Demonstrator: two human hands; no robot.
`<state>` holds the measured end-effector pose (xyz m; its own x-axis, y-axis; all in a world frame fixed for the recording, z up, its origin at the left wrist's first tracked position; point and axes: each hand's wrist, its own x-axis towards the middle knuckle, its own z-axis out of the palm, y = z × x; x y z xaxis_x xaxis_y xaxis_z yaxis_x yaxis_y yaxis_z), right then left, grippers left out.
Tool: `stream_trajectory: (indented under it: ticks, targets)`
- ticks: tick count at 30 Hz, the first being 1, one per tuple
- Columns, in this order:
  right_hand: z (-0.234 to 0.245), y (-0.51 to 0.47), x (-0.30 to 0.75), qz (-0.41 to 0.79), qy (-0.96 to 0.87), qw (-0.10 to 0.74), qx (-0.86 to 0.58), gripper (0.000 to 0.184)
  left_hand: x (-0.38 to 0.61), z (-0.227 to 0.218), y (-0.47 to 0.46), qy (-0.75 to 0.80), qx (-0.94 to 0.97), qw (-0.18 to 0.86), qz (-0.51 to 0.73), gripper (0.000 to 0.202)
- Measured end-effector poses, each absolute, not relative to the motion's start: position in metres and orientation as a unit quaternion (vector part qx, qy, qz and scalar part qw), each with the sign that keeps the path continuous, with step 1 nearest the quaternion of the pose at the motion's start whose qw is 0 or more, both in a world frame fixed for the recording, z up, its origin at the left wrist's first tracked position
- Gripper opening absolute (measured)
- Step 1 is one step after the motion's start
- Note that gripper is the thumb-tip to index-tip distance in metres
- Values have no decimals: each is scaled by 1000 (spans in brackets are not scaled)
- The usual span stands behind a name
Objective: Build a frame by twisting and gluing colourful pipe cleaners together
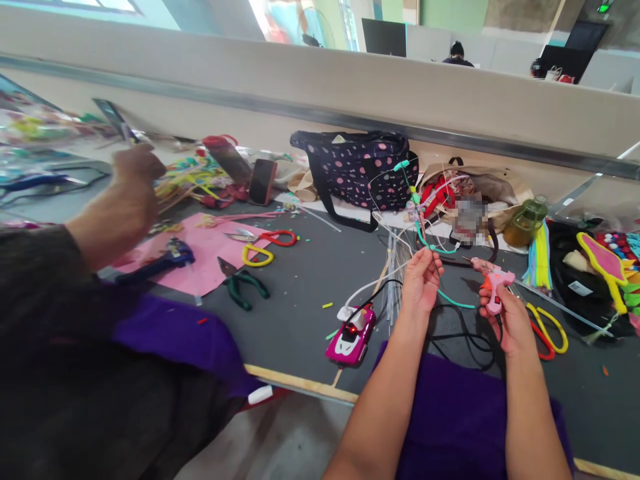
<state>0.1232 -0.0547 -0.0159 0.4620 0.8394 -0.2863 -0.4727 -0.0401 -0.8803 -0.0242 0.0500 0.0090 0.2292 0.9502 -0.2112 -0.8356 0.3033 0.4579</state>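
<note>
My left hand [421, 279] is closed, pinching the lower end of a thin green stem [414, 200] that rises upright above the grey table, with small beads along it. My right hand [505, 317] is wrapped round the grip of a pink glue gun [493, 280], its nozzle pointing left toward the stem. The gun's black cord [463, 337] loops on the table between my forearms. A pink power strip [351, 335] with a red light lies left of my left hand.
A co-worker's arm [107, 220] reaches over the left side, holding a phone-like object. Green pliers [240, 280], yellow and red scissors [265, 245] and pink paper [205, 260] lie there. A polka-dot bag [350, 170], green jar [527, 220] and craft pieces stand behind.
</note>
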Motion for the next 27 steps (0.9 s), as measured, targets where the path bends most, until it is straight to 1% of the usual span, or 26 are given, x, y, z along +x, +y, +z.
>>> stream_trajectory:
  ticks: [3, 10, 18, 23, 27]
  targets:
    - [-19, -54, 122, 465, -207, 677, -532, 34, -22, 9, 47, 241, 142, 773, 570, 25]
    - [-28, -48, 111, 430, -275, 678, -528, 43, -16, 17, 31, 214, 220, 779, 547, 33]
    - [-24, -49, 106, 485, -252, 660, -515, 40, -13, 27, 15, 197, 257, 801, 504, 32]
    - [-28, -47, 109, 440, -243, 686, -526, 41, -16, 27, 17, 198, 255, 794, 515, 31]
    - [-35, -47, 114, 388, -253, 668, -582, 43, -16, 27, 18, 185, 248, 796, 519, 30]
